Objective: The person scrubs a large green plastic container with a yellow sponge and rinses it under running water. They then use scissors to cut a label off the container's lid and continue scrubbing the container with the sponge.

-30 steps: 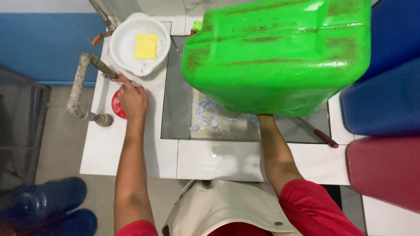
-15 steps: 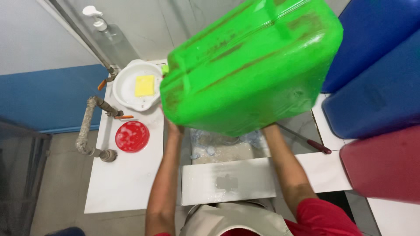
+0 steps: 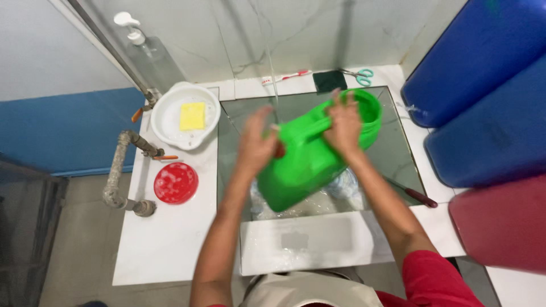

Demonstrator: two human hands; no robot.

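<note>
White-tiled sink [image 3: 398, 153]; blurred left hand [image 3: 257, 149], right hand [image 3: 343, 126] clutching green jerrycan [image 3: 307, 159].

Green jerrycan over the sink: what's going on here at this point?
A person holds a green jerrycan tilted over the sunken basin. The right hand has its grip on the can's handle, and the left hand, blurred, is against the can's side. On the white counter to the left sit a white bowl with a yellow sponge in it and a red lid. Scissors lie behind the basin.
</note>
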